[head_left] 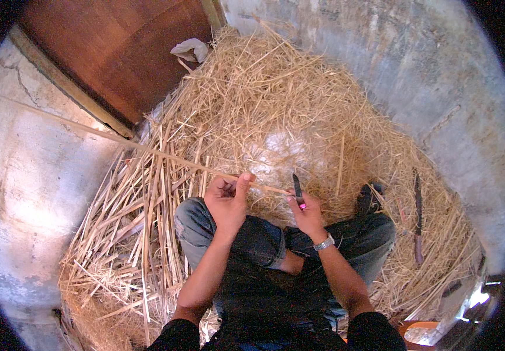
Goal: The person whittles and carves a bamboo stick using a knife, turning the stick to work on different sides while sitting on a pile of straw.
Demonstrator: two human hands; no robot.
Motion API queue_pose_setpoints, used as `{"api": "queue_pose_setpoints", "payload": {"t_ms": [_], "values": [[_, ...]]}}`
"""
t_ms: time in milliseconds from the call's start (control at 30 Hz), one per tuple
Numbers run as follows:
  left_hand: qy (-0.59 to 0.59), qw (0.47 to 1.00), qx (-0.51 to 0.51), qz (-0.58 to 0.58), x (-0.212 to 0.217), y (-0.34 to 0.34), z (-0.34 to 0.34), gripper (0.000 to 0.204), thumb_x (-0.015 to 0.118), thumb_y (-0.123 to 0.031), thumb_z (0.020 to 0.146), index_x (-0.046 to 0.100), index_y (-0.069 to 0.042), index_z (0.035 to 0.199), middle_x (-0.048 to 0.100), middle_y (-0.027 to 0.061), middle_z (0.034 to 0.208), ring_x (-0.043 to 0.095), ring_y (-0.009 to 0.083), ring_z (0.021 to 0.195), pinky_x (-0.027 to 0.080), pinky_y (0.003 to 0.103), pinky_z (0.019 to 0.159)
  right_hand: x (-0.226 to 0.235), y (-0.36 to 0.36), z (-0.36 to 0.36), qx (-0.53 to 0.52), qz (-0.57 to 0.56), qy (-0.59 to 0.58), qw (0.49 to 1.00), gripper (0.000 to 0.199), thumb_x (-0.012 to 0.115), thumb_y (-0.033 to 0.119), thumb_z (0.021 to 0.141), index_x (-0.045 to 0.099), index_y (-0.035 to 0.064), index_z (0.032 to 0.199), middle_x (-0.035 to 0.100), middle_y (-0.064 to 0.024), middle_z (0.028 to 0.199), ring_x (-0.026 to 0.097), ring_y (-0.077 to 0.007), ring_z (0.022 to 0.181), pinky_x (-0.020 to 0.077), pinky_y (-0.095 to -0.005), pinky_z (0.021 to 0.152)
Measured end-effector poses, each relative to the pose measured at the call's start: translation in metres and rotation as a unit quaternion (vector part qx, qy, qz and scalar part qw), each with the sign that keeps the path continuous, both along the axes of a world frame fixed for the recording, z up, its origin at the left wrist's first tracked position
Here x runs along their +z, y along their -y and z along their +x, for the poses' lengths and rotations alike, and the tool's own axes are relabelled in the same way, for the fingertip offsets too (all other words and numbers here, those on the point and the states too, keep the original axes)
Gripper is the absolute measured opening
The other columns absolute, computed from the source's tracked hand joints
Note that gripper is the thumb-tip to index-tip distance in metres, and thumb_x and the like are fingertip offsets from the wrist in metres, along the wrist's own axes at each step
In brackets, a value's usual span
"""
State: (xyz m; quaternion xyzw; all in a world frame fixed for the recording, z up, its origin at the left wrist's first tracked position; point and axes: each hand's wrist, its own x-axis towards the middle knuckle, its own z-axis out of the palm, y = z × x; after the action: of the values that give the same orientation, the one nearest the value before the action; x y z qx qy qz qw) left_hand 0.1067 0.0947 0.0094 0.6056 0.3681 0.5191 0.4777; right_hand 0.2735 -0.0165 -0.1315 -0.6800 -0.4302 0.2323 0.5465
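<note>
Straw heap [276, 111] (concrete walls) | left hand [227, 202] fingers pinch reed [147, 150] | right hand [306, 213] grips knife [297, 187]

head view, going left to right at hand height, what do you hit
concrete wall → loose straw strips → left hand holding a long strip → small knife in right hand → shoe → large knife lying on the straw

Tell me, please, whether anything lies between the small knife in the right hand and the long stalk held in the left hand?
Nothing visible does. The small knife in the right hand already meets the near end of the long stalk, which the left hand pinches; only loose straw lies behind.
</note>
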Motion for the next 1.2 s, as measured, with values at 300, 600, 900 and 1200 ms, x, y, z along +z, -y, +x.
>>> {"api": "queue_pose_setpoints", "payload": {"t_ms": [300, 600, 900, 1200], "values": [[0.177, 0.979, 0.004, 0.105, 0.099, -0.041, 0.017, 0.032, 0.039, -0.035, 0.108, 0.051, -0.006, 0.111, 0.060, 0.0045, 0.071, 0.059, 0.0114, 0.062, 0.044, 0.022, 0.054, -0.009, -0.005, 0.003, 0.003, -0.071, 0.014, 0.997, 0.036, 0.065, 0.030, 0.096, 0.064, 0.0069, 0.122, 0.070, -0.0133, 0.088, 0.065, -0.0218, 0.074, 0.0507, -0.0346, 0.067], [0.283, 0.950, -0.001, 0.133, 0.100, -0.064, 0.075, 0.029, 0.050, -0.034, 0.105, 0.053, -0.009, 0.092, 0.038, -0.0037, 0.062, 0.034, 0.0063, 0.053, 0.026, 0.023, 0.046, 0.007, 0.051, 0.071, -0.104, -0.081, 0.317, 0.939, 0.048, 0.067, 0.022, 0.091, 0.053, 0.0014, 0.132, 0.061, -0.0220, 0.125, 0.057, -0.0353, 0.119, 0.0457, -0.0419, 0.101], [0.248, 0.956, 0.004, 0.155, 0.082, -0.081, 0.102, 0.034, 0.050, -0.033, 0.105, 0.050, -0.008, 0.081, 0.040, -0.0037, 0.064, 0.032, 0.0052, 0.053, 0.023, 0.024, 0.048, -0.009, 0.299, 0.267, -0.530, -0.442, 0.176, 0.702, 0.049, 0.065, 0.033, 0.090, 0.059, 0.0054, 0.129, 0.056, -0.0282, 0.128, 0.056, -0.0428, 0.118, 0.0458, -0.0493, 0.097], [0.327, 0.940, -0.095, -0.017, 0.096, -0.111, 0.112, 0.059, 0.048, -0.058, 0.100, 0.042, -0.012, 0.064, 0.032, -0.0042, 0.056, 0.027, 0.0074, 0.049, 0.018, 0.026, 0.047, -0.067, 0.380, 0.265, -0.368, -0.433, 0.324, 0.756, 0.051, 0.062, 0.046, 0.089, 0.059, 0.0027, 0.116, 0.069, -0.0217, 0.096, 0.066, -0.0434, 0.085, 0.0533, -0.0495, 0.071]]}}
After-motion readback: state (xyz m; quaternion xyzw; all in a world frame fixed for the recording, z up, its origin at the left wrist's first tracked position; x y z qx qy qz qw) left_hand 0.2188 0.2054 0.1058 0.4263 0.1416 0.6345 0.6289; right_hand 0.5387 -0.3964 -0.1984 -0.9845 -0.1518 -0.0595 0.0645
